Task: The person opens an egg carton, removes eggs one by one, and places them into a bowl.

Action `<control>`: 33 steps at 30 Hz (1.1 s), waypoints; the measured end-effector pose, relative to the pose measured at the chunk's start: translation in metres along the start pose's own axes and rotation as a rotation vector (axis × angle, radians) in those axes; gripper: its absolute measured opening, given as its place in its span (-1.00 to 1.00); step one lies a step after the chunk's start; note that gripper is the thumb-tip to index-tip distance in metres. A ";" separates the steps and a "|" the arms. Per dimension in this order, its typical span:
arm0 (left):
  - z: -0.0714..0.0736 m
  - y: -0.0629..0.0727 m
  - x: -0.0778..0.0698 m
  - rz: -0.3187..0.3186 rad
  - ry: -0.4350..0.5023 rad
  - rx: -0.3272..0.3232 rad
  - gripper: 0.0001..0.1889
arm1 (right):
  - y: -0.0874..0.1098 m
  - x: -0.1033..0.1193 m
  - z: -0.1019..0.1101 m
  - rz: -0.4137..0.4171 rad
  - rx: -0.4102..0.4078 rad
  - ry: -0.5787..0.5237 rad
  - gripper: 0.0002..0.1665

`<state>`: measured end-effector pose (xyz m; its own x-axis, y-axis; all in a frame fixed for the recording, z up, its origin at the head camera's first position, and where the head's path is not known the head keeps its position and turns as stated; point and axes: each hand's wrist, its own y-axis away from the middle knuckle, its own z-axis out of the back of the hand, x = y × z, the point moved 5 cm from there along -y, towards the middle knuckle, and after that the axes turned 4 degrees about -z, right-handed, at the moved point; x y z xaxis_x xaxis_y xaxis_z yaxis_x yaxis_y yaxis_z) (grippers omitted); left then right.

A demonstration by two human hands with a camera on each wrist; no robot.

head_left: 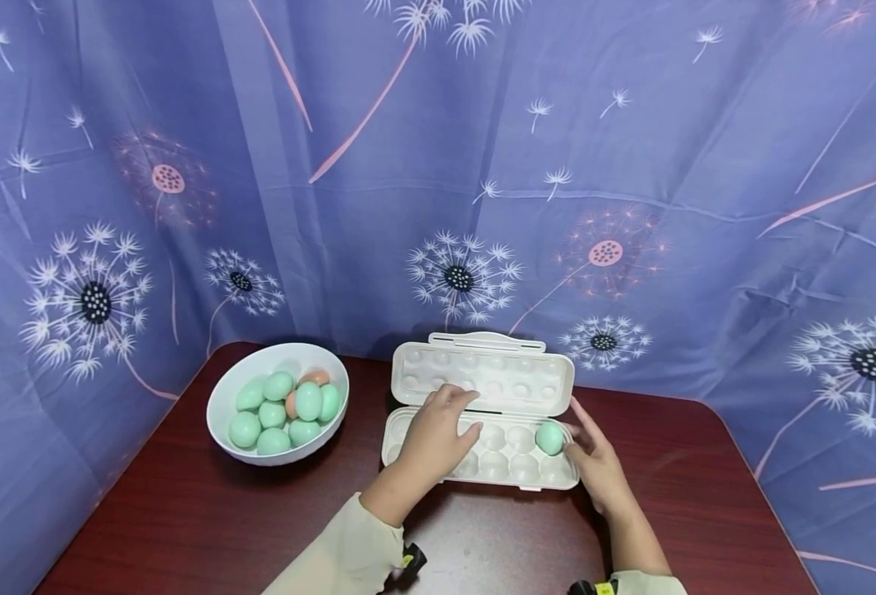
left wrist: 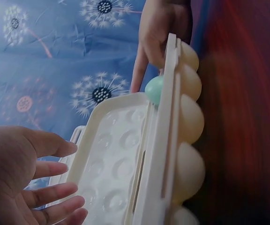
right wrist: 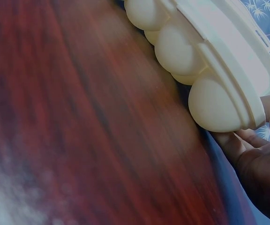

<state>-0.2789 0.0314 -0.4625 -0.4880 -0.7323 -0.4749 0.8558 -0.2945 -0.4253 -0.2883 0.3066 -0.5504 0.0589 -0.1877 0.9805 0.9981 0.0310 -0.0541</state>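
Observation:
A white plastic egg box point(head_left: 523, 469) lies opened on the table, its lid point(head_left: 483, 378) leaning back toward the curtain. One mint-green egg point(head_left: 549, 439) sits in a back-row cup at the right end; it also shows in the left wrist view as a green egg point(left wrist: 154, 90). My left hand point(head_left: 438, 434) hovers over the left half of the box, fingers spread and holding nothing. At the right end, my right hand point(head_left: 597, 463) holds the box by its rim, the thumb close to the egg. In the right wrist view, fingers point(right wrist: 231, 143) lie beneath the end cup.
Left of the box stands a white bowl point(head_left: 218, 417) with several mint-green eggs point(head_left: 273, 440) and a couple of brown ones point(head_left: 315, 378). The dark red wooden table point(head_left: 676, 487) ends at a blue dandelion-print curtain point(head_left: 378, 273) behind and on both sides.

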 end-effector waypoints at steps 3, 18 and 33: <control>-0.007 -0.001 -0.006 -0.016 -0.010 0.017 -0.53 | 0.000 0.000 0.000 0.005 0.003 -0.007 -0.12; -0.047 -0.006 -0.031 -0.118 -0.062 0.074 -0.51 | -0.001 -0.002 0.001 0.033 0.016 -0.029 -0.14; -0.082 -0.017 -0.056 -0.208 -0.052 0.128 -0.53 | 0.000 -0.001 0.002 0.026 0.028 -0.025 -0.14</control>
<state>-0.2808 0.1280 -0.4922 -0.6491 -0.6773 -0.3462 0.7544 -0.5151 -0.4068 -0.2885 0.3085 -0.5514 0.0842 -0.1619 0.9832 0.9952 0.0631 -0.0749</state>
